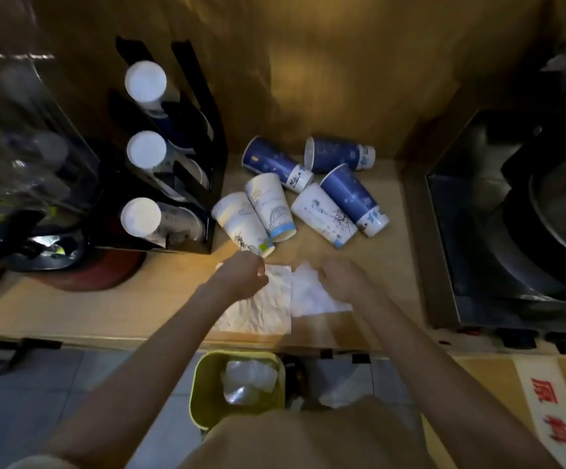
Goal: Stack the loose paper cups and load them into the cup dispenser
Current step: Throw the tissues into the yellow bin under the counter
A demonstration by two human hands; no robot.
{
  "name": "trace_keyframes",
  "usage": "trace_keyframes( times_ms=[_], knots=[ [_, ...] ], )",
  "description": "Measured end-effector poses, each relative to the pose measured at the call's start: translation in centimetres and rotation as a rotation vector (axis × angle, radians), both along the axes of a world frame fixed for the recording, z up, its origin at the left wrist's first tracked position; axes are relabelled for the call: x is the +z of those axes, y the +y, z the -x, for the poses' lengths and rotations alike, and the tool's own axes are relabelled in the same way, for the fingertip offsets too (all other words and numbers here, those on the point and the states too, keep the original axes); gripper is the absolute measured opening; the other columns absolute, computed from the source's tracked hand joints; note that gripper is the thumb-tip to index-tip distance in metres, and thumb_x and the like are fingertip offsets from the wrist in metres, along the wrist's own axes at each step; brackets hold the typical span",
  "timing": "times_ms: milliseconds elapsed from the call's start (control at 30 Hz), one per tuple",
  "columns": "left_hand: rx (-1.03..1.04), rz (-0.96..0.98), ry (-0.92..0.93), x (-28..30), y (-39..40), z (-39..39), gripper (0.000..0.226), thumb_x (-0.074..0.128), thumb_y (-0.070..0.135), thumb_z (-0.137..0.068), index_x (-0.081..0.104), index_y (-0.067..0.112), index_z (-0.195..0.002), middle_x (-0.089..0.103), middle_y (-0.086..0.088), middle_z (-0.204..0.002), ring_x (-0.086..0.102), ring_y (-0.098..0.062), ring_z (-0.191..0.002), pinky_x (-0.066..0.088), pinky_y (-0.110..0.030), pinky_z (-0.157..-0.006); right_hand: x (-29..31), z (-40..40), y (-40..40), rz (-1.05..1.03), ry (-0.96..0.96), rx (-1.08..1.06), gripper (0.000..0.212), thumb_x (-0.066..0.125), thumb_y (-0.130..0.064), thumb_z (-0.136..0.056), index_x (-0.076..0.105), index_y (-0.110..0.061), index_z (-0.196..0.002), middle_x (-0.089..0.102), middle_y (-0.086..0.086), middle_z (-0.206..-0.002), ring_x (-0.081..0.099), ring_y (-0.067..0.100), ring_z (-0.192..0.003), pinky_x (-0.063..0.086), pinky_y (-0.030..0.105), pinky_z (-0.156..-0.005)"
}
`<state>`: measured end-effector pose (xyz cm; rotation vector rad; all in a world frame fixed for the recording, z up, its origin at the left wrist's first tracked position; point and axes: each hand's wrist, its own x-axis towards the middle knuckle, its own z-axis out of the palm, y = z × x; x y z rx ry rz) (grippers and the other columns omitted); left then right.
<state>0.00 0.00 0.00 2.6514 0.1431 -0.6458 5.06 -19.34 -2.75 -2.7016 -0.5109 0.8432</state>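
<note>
Several loose paper cups lie on their sides on the wooden counter point(112, 313): three blue ones point(273, 162) point(337, 154) point(352, 198) at the back and three white ones point(241, 223) point(271, 204) point(322, 213) in front. The black cup dispenser point(203, 130) stands at the left with three stacks, their white bottoms point(146, 81) facing me. My left hand point(241, 275) hovers just below the nearest white cup, fingers curled, over a white napkin point(264, 306). My right hand point(345, 279) rests palm down on crumpled white paper point(308, 296). Neither hand holds a cup.
A steel sink or basin point(498, 231) fills the right side. Clear containers point(27, 170) stand left of the dispenser, with a red round object point(102, 272) below it. A yellow-green bin point(203, 390) with plastic inside sits on the floor under the counter edge.
</note>
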Motion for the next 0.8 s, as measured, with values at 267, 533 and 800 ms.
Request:
trace_keyframes(
  times_ms=[267, 533, 800],
  knots=[
    [0.032, -0.112, 0.046, -8.0, -2.4, 5.9, 0.06, 0.038, 0.035, -0.094, 0.008, 0.031, -0.146, -0.009, -0.004, -0.159, -0.009, -0.026, -0.146, 0.004, -0.049, -0.118, -6.5, 5.1, -2.3, 0.079, -0.129, 0.125, 0.051, 0.031, -0.022, -0.095, 0.022, -0.021, -0.145, 0.012, 0.016, -0.157, 0.013, 0.033, -0.145, 0.02, 0.046, -0.116],
    [0.272, -0.078, -0.199, -7.9, -3.4, 7.5, 0.033, 0.057, 0.004, -0.082, 0.063, 0.011, -0.114, 0.06, -0.02, -0.123, 0.055, -0.039, -0.113, 0.054, -0.046, -0.083, -7.2, 5.4, -2.5, -0.041, -0.343, 0.081, 0.038, 0.065, -0.005, -0.071, 0.067, -0.017, -0.107, 0.069, 0.013, -0.116, 0.066, 0.03, -0.106, 0.056, 0.041, -0.085],
    [0.501, 0.073, -0.081, -6.8, -2.1, 10.2, 0.021, 0.051, 0.008, -0.082, 0.069, 0.006, -0.091, 0.07, -0.021, -0.096, 0.064, -0.034, -0.088, 0.043, -0.03, -0.065, -6.7, 7.9, -3.0, 0.038, -0.388, 0.161, 0.034, 0.043, -0.015, -0.069, 0.071, -0.019, -0.087, 0.074, 0.002, -0.086, 0.071, 0.019, -0.08, 0.054, 0.022, -0.06]
  ],
)
